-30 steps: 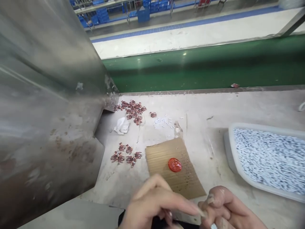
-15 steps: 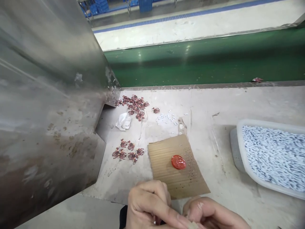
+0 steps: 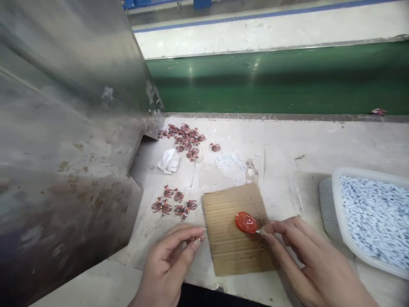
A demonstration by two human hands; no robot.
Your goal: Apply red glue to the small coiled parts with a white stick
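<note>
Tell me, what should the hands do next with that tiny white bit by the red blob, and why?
Probably bring the right hand across to the left hand. The right fingertips pinch a tiny white piece right at the red blob on the cardboard, seemingly dabbing it. The left fingers hold a small reddish part ready beside the cardboard, so joining the two looks like the next move.

A glossy red blob (image 3: 246, 222) sits on the brown, finely ribbed cardboard (image 3: 234, 238). At its nine o'clock lie small reddish-brown pieces (image 3: 174, 205), with a bigger cluster (image 3: 185, 138) of the same colour at eleven. The table (image 3: 287, 153) is pale grey, stained. At three o'clock a translucent white tray (image 3: 335, 200) holds white bits flecked blue-grey. Beyond runs a dark green belt (image 3: 271, 85).
</note>
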